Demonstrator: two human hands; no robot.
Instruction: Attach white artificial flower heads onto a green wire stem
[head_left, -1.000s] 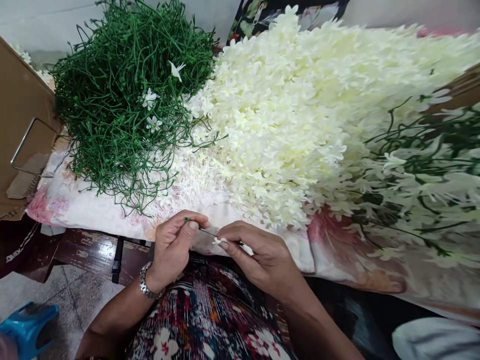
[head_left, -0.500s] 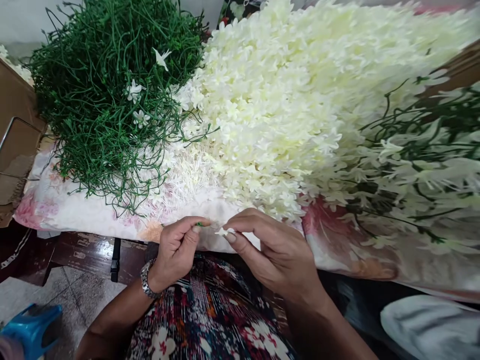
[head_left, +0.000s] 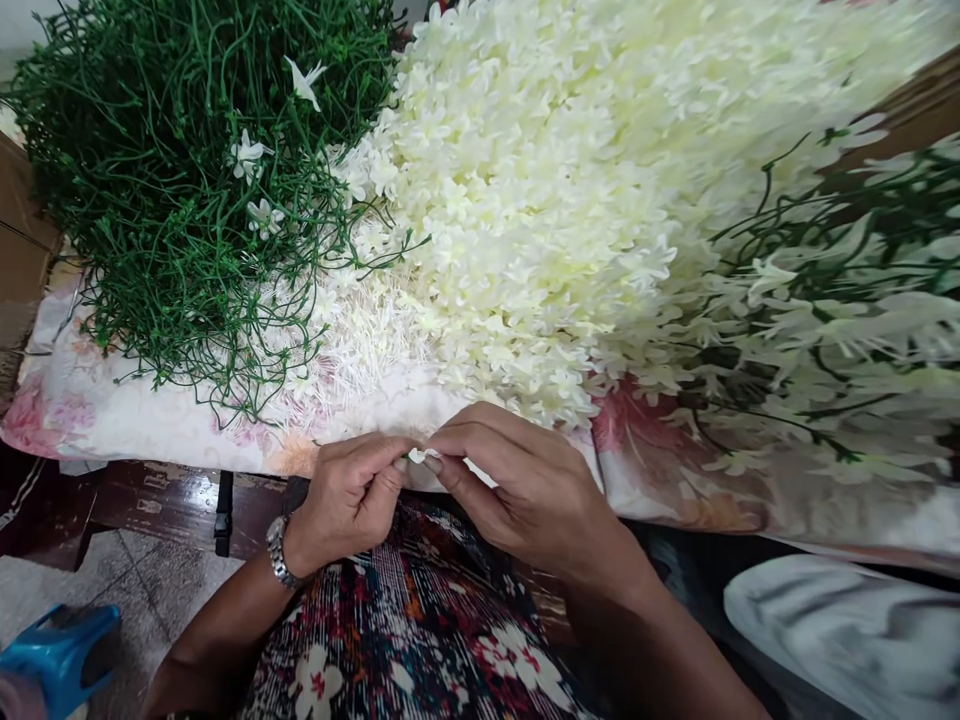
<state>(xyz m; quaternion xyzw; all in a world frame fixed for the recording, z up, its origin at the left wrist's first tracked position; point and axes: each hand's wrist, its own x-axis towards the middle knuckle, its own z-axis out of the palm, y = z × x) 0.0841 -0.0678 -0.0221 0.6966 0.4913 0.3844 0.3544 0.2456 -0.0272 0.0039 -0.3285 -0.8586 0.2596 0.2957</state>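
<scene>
My left hand (head_left: 352, 495) pinches the tip of a thin green stem, which is almost wholly hidden between my fingers. My right hand (head_left: 525, 485) pinches a small white artificial flower (head_left: 420, 456) and presses it against my left fingertips. Both hands meet just in front of the table edge, over my lap. Behind them lie a big heap of loose cream-white flowers (head_left: 570, 200) and a tangled heap of bare green stems (head_left: 172, 170).
Finished stems with white flowers (head_left: 840, 300) lie at the right on a floral cloth (head_left: 150, 425). Small white stamen pieces (head_left: 360, 345) are scattered between the heaps. A cardboard box (head_left: 19, 260) stands at the left, a blue plastic stool (head_left: 56, 650) on the floor.
My right hand slid the white flower left along the stem until it reached my left fingertips; the exposed stem between the hands is gone. The view drifted, shifting the heaps up and left.
</scene>
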